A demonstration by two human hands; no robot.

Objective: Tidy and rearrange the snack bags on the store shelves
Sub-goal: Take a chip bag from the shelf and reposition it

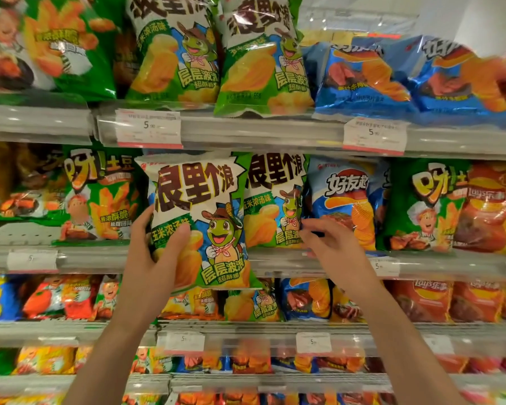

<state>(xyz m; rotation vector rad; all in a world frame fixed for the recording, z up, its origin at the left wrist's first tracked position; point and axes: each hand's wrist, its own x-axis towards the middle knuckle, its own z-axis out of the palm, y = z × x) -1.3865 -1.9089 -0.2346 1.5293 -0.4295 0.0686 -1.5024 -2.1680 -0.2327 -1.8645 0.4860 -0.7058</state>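
Observation:
A green and white snack bag with a cartoon turtle (pixel 205 217) is held out in front of the second shelf, gripped at its lower left by my left hand (pixel 155 247). A second turtle bag (pixel 272 200) stands on the shelf just behind and to its right. My right hand (pixel 324 238) is at that bag's lower right edge, beside a blue chip bag (pixel 345 197); its fingers are bent and pinch at the edge between the two bags. Which bag they touch is unclear.
Two more turtle bags (pixel 216 54) and blue bags (pixel 421 77) stand on the shelf above. Green fry bags (pixel 100 194) sit left, orange and green bags (pixel 456 206) right. Shelf rails carry price tags (pixel 148 128). Lower shelves hold several mixed bags.

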